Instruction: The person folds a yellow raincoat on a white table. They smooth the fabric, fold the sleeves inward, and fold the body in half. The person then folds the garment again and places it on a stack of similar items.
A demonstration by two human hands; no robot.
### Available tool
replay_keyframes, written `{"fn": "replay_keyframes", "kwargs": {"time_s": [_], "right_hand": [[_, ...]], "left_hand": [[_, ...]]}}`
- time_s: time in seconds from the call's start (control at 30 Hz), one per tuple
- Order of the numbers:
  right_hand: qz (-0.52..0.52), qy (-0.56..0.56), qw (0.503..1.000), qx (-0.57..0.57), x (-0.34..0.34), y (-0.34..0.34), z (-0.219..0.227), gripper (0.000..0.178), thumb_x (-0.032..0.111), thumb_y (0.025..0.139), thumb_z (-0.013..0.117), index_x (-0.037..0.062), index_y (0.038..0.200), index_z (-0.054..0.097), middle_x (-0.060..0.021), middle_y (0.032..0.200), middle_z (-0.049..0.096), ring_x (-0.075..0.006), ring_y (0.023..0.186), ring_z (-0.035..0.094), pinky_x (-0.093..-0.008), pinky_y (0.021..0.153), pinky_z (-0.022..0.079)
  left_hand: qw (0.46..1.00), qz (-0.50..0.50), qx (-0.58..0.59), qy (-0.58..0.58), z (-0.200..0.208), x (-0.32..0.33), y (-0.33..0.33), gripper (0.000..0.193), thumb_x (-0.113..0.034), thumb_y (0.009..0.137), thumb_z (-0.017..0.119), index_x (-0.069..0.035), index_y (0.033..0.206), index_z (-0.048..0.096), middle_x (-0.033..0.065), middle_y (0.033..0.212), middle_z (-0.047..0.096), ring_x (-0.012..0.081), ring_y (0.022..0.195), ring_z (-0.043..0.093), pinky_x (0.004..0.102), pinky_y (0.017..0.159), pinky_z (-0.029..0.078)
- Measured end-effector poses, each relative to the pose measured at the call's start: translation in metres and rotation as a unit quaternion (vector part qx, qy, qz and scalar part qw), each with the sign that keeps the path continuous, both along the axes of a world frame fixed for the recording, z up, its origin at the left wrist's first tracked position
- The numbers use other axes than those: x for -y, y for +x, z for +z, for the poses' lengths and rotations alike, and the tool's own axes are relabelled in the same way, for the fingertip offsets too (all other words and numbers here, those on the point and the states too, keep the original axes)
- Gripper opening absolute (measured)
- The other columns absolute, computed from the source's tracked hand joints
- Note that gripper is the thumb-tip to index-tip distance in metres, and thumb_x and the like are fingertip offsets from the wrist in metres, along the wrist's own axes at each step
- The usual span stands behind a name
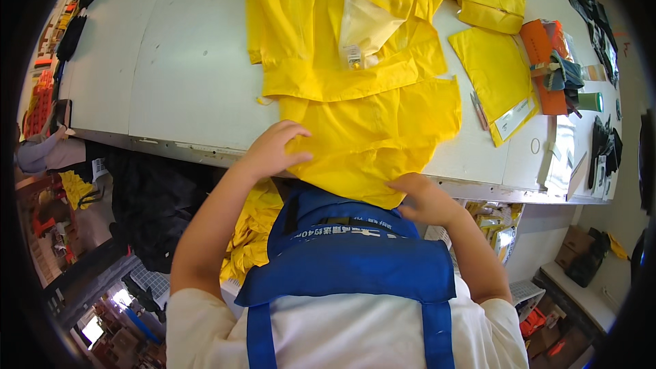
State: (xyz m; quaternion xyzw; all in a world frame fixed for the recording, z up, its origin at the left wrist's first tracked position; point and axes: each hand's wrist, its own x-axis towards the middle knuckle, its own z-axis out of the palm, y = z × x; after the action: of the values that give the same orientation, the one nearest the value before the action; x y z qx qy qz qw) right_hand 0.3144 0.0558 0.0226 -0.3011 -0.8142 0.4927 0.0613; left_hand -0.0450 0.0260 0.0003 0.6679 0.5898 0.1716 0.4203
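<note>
A yellow raincoat-like garment (352,116) lies spread on the white table, its lower edge hanging over the front toward my apron. A whitish translucent piece (367,24) with a small label rests on its upper part. At the garment's left edge is my left hand (277,150), thumb and fingers apart over the fabric. My right hand (427,198) has the lower right corner of the fabric between thumb and fingers, beyond the table's front edge.
To the right, a folded yellow packet (495,75) lies beside an orange box (544,61) holding small items. A green roll (590,102) is next to the box. Below the table edge, yellow fabric (253,225) and black fabric (154,198) are heaped on the left.
</note>
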Motion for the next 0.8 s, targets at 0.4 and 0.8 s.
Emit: {"fn": "replay_keyframes", "kwargs": {"time_s": [0.4,0.8], "right_hand": [[-0.249,0.188,0.950,0.019,-0.135,0.060,-0.053,0.020,-0.011,0.078,0.046,0.0009,0.089,0.059,-0.0108,0.088,0.061,-0.0244,0.088,0.059,-0.0273,0.076,0.045],[-0.287,0.344,0.885,0.126,-0.107,0.019,-0.020,0.032,0.002,0.074,0.062,0.0042,0.105,0.054,-0.0158,0.108,0.054,-0.0353,0.098,0.053,-0.0420,0.083,0.046]], "left_hand": [[0.975,0.070,0.000,0.213,-0.031,0.033,-0.002,0.018,0.005,0.068,0.057,-0.002,0.085,0.058,0.0142,0.095,0.058,0.0331,0.096,0.055,0.0386,0.084,0.046],[0.985,0.075,-0.050,0.147,-0.040,0.019,-0.014,0.005,-0.005,0.082,0.057,-0.001,0.084,0.055,0.0146,0.083,0.054,0.0323,0.082,0.052,0.0399,0.076,0.043]]}}
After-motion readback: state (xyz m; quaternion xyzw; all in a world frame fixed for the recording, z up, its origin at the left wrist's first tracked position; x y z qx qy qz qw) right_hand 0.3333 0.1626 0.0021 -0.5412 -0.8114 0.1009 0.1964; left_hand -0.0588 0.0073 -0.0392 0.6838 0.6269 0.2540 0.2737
